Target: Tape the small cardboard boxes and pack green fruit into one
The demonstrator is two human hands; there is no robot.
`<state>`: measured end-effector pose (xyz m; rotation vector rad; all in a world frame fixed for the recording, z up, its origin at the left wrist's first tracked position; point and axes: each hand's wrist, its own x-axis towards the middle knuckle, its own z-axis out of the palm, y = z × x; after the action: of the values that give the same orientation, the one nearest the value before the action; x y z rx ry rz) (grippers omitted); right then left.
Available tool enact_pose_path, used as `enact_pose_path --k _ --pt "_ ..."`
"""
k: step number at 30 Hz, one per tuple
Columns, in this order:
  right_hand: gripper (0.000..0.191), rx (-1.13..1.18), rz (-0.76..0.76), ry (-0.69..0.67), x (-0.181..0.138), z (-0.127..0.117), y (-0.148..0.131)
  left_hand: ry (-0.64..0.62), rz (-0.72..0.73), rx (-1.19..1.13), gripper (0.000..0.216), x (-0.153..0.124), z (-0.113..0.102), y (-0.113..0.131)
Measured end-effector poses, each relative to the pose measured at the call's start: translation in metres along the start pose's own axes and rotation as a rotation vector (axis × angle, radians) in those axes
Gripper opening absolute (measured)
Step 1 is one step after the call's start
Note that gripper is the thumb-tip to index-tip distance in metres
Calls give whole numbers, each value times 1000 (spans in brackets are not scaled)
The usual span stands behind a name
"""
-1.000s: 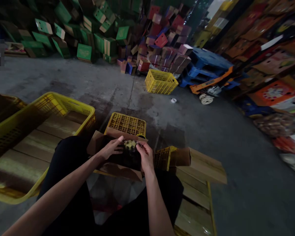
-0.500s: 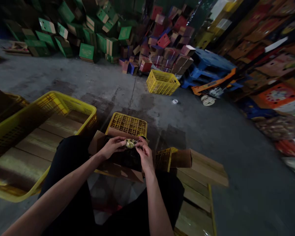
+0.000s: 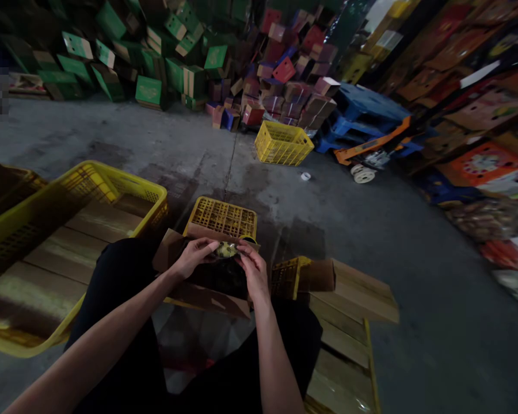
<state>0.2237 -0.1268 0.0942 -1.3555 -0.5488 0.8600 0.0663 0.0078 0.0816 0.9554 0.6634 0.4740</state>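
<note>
Between my two hands is a small, shiny, yellowish-green item with dark patches; it looks wrapped in clear film, and its kind does not show. My left hand pinches its left end, and my right hand grips its right end. Both are held over an open cardboard box with dark contents that I cannot make out. The box rests between my knees, in front of an upturned yellow crate.
A large yellow crate with cardboard boxes stands at my left. To my right, another crate holds boxes, one with a raised flap. Farther off are a yellow crate, a tape roll, blue pallets and an orange pallet jack.
The item has shifted slightly left and tilted a little between my fingers, and my right fingers have moved over its end. The whole view has shifted slightly.
</note>
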Motion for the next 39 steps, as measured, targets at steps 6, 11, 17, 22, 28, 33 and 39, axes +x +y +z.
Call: enact_pose_path --k 6,11,17,22,28,33,39 --pt "26 -1 9 44 2 -2 4 -44 -14 5 58 -2 2 3" --pt "27 9 26 69 4 -3 9 -60 43 118 57 -2 1 2" --pt "20 56 -12 52 3 -1 6 -85 118 178 56 0 -3 2" --pt "29 137 43 142 6 -6 10 -72 157 181 52 1 -4 2" --pt "53 43 136 178 5 -6 15 -152 142 190 54 -3 -2 5" --pt "46 -113 88 181 4 -8 16 -138 102 120 53 -4 1 -1" --pt "37 -128 65 137 4 -6 15 -100 23 44 71 -4 2 1"
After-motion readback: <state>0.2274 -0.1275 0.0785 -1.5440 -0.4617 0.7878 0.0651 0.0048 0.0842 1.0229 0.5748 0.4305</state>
